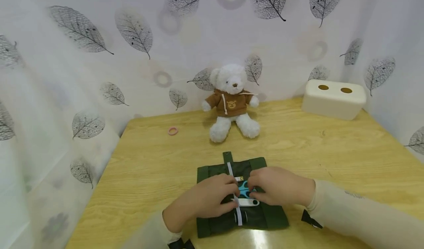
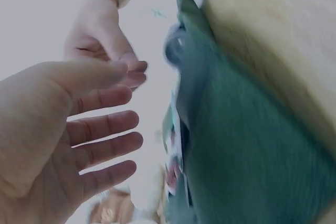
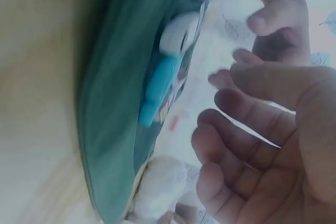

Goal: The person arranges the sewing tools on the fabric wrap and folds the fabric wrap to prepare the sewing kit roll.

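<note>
A dark green fabric pouch lies unfolded on the table, a white elastic strap running down its middle. Under the strap sit blue-handled scissors, a white slim tool with a black dot, a dark round item and a small white-and-gold piece. Over the pouch's left half hovers my left hand, its fingers extended and apart from the cloth in the left wrist view. My right hand is above the scissors, fingers loosely bent and holding nothing in the right wrist view.
Behind the pouch a white teddy bear in a brown hoodie sits against the leaf-print curtain. A pink ring lies at the back left of the wooden table. At the back right stands a cream box with two holes.
</note>
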`<action>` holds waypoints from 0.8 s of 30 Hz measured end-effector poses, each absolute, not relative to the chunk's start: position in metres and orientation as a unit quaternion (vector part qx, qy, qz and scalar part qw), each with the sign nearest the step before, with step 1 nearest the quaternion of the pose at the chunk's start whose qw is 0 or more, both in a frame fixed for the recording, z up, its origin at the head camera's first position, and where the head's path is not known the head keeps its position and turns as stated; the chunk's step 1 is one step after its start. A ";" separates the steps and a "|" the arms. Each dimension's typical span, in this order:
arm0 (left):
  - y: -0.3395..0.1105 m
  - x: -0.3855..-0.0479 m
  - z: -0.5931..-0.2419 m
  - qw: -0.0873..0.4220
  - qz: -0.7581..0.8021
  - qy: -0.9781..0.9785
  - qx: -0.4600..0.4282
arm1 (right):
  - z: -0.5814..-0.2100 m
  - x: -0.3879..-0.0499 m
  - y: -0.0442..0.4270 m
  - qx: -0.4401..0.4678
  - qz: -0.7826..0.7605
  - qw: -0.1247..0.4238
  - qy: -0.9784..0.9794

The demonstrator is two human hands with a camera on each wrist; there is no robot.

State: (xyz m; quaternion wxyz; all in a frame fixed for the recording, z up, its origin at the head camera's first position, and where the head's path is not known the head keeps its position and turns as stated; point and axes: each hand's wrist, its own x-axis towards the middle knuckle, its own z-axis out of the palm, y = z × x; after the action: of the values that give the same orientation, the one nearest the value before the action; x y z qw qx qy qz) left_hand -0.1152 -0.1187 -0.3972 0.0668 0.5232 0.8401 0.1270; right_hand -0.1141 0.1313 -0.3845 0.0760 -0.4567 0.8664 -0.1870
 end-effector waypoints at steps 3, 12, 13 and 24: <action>-0.117 -0.104 -0.394 0.072 0.102 0.843 0.523 | -0.386 -0.104 0.131 -0.473 -0.174 0.076 0.860; -0.110 -0.084 -0.407 0.083 -0.004 0.874 0.478 | -0.402 -0.080 0.127 -0.458 -0.126 0.085 0.876; -0.109 -0.083 -0.407 0.083 -0.008 0.875 0.476 | -0.402 -0.078 0.126 -0.456 -0.123 0.088 0.877; -0.103 -0.084 -0.408 0.079 0.028 0.879 0.469 | -0.407 -0.071 0.126 -0.476 -0.139 0.037 0.868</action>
State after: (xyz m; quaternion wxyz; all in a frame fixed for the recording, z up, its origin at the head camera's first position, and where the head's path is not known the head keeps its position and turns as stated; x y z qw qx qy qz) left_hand -0.0835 -0.1029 -0.4076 0.0792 0.4690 0.8792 0.0282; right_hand -0.0707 0.1259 -0.4067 0.0369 -0.4763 0.8675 -0.1386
